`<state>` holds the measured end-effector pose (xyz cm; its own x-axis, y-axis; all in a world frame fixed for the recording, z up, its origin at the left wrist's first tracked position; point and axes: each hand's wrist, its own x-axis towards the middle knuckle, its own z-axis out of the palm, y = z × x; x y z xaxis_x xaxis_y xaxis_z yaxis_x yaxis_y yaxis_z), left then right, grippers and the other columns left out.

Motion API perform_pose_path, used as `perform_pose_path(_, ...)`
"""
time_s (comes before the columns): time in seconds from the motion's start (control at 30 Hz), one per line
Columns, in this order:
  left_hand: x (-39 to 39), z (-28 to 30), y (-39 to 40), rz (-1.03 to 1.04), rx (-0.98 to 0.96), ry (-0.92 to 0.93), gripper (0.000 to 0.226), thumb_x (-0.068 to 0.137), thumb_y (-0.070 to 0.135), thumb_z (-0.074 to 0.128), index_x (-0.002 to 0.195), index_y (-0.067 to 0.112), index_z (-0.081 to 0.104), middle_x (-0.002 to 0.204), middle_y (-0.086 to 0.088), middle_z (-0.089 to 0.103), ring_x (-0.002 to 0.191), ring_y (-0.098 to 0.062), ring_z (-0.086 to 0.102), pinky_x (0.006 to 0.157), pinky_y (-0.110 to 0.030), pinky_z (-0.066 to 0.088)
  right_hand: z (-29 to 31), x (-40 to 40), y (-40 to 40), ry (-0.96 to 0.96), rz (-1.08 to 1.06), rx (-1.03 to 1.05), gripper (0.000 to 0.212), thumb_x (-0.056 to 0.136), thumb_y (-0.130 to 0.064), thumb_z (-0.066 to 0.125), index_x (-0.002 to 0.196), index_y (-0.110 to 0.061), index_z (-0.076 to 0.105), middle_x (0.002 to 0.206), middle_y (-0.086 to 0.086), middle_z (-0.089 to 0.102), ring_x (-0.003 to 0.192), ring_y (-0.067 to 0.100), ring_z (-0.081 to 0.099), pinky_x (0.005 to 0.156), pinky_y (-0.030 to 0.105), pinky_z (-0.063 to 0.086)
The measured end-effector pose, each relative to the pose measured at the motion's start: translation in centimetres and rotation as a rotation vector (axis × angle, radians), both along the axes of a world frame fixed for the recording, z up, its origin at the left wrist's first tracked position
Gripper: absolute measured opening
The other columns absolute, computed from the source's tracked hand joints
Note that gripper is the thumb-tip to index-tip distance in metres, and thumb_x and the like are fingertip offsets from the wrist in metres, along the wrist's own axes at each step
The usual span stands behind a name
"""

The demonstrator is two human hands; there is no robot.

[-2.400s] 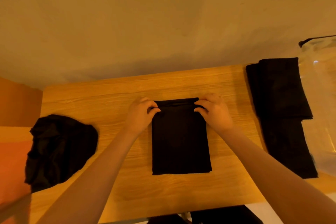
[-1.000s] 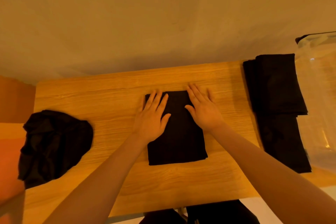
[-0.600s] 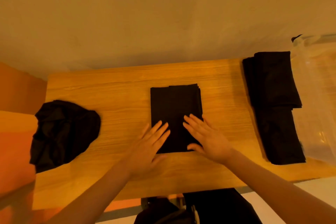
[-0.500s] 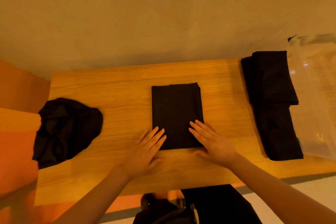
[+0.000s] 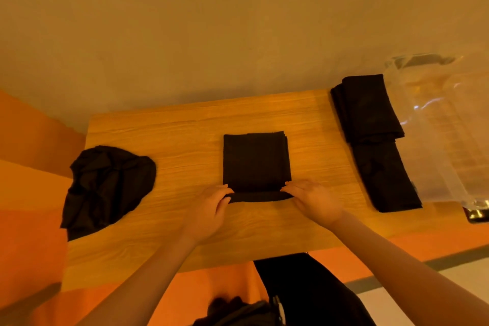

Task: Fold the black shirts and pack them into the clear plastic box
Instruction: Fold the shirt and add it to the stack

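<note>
Head view: soft folded shirt, gripped at its near edge

Head camera looks down on a wooden table (image 5: 185,233) where a folded black shirt (image 5: 256,161) lies at the middle as a neat rectangle. Left hand (image 5: 209,209) pinches the near-left corner, thumb under the lifted hem and fingers curled over it; right hand (image 5: 315,200) holds the near-right corner, fingers laid over the edge and the thumb hidden, so how firmly it grips is hard to tell. Near edge is raised slightly off the wood. Two more folded shirts (image 5: 375,140) lie in a row at the right, just beside the clear plastic box (image 5: 444,127). A crumpled black shirt (image 5: 105,182) waits at the left edge.

Cloth like this is likely light, limp and non-fragile; it will sag and unfold if lifted by one point. Best taken at both near corners, or scooped flat from beneath, so the layers stay together
</note>
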<state>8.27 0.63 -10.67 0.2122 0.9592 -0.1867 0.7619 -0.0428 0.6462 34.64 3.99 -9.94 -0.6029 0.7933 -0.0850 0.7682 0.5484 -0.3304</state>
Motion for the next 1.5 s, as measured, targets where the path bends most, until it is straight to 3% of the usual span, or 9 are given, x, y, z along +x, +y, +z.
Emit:
perform_pose_path(0.07, 0.3, 0.7, -0.2, 0.076, -0.022, -0.067, 0.029, 0.098, 0.018, 0.042, 0.124, 0.013, 0.054, 0.118, -0.002, 0.059, 0.105, -0.009, 0.054, 0.088, -0.013, 0.039, 0.9, -0.3, -0.1, 0.068, -0.160, -0.221, 0.032, 0.092, -0.015, 0.056, 0.124, -0.011, 0.058, 0.117, 0.005, 0.064, 0.103, 0.016, 0.061, 0.086, 0.017, 0.044)
perform_pose_path(0.2, 1.5, 1.6, 0.6, 0.219, -0.005, -0.193, 0.022, 0.098, 0.017, 0.040, 0.115, 0.017, 0.054, 0.079, 0.011, 0.053, 0.065, -0.002, 0.049, 0.058, -0.014, 0.040, 2.2, -1.3, 0.4, 0.402, -0.520, -0.502, 0.024, 0.095, -0.015, 0.050, 0.118, -0.014, 0.058, 0.098, -0.003, 0.061, 0.078, -0.002, 0.054, 0.064, 0.007, 0.043)
perform_pose_path(0.4, 3.2, 2.2, 2.9, 0.424, 0.087, -0.303, 0.016, 0.098, 0.013, 0.040, 0.111, 0.017, 0.048, 0.096, 0.013, 0.050, 0.083, 0.005, 0.049, 0.070, -0.002, 0.039, 2.5, -2.2, 1.8, 0.703, -0.742, -0.528, 0.013, 0.096, -0.013, 0.048, 0.090, -0.022, 0.057, 0.068, -0.006, 0.052, 0.059, 0.000, 0.052, 0.053, 0.009, 0.040)
perform_pose_path(0.77, 4.7, 1.1, 5.6, 0.642, -0.076, -0.490, 0.043, 0.090, 0.009, 0.056, 0.131, 0.016, 0.041, 0.121, 0.002, 0.049, 0.112, -0.011, 0.050, 0.085, -0.018, 0.045, 0.2, -3.7, 5.4, 0.561, -0.816, -0.474, 0.039, 0.099, -0.025, 0.041, 0.135, -0.009, 0.043, 0.121, 0.007, 0.057, 0.114, 0.021, 0.054, 0.076, 0.015, 0.042)
perform_pose_path(0.87, 5.0, 0.9, 6.2, 0.765, -0.041, -0.427, 0.039, 0.094, 0.011, 0.050, 0.131, 0.015, 0.041, 0.137, -0.007, 0.044, 0.128, -0.017, 0.040, 0.092, -0.017, 0.034, 0.2, -4.0, 6.6, 0.461, -0.808, -0.422, 0.043, 0.099, -0.028, 0.041, 0.137, -0.009, 0.041, 0.117, 0.009, 0.060, 0.104, 0.023, 0.059, 0.076, 0.023, 0.046)
perform_pose_path(1.0, 5.4, -0.1, 6.8, 0.781, -0.042, -0.327, 0.037, 0.097, 0.012, 0.045, 0.133, 0.013, 0.038, 0.138, -0.011, 0.045, 0.123, -0.012, 0.042, 0.088, -0.017, 0.033, -0.9, -4.7, 8.2, 0.240, -0.750, -0.305, 0.041, 0.097, -0.036, 0.041, 0.125, -0.007, 0.050, 0.082, 0.008, 0.064, 0.059, 0.014, 0.054, 0.045, 0.023, 0.038)
perform_pose_path(1.17, 5.3, -0.9, 7.5, 0.835, -0.023, -0.215, 0.038, 0.097, 0.018, 0.045, 0.134, 0.012, 0.038, 0.134, -0.011, 0.050, 0.119, -0.021, 0.050, 0.081, -0.020, 0.039, -2.1, -4.4, 8.6, 0.172, -0.782, -0.224, 0.035, 0.097, -0.037, 0.040, 0.108, -0.008, 0.056, 0.062, -0.002, 0.052, 0.049, 0.012, 0.046, 0.041, 0.021, 0.027)
perform_pose_path(1.37, 4.9, -1.5, 7.9, 0.873, -0.004, -0.202, 0.042, 0.096, 0.023, 0.048, 0.134, 0.011, 0.036, 0.125, -0.008, 0.054, 0.102, -0.015, 0.055, 0.078, -0.025, 0.044, -1.2, -4.5, 8.5, 0.199, -0.806, -0.057, 0.017, 0.098, -0.019, 0.044, 0.105, -0.008, 0.054, 0.076, 0.000, 0.057, 0.060, 0.012, 0.050, 0.045, 0.018, 0.028)
perform_pose_path(1.5, 5.1, -1.5, 6.6, 0.555, 0.277, 0.008, 0.033, 0.095, 0.022, 0.041, 0.123, 0.006, 0.051, 0.123, -0.012, 0.053, 0.112, -0.027, 0.052, 0.094, -0.041, 0.045, -0.8, -5.6, 7.4, 0.272, -0.421, 0.194, 0.039, 0.076, 0.005, 0.045, 0.111, -0.003, 0.061, 0.108, 0.014, 0.064, 0.096, 0.032, 0.062, 0.078, 0.037, 0.052)
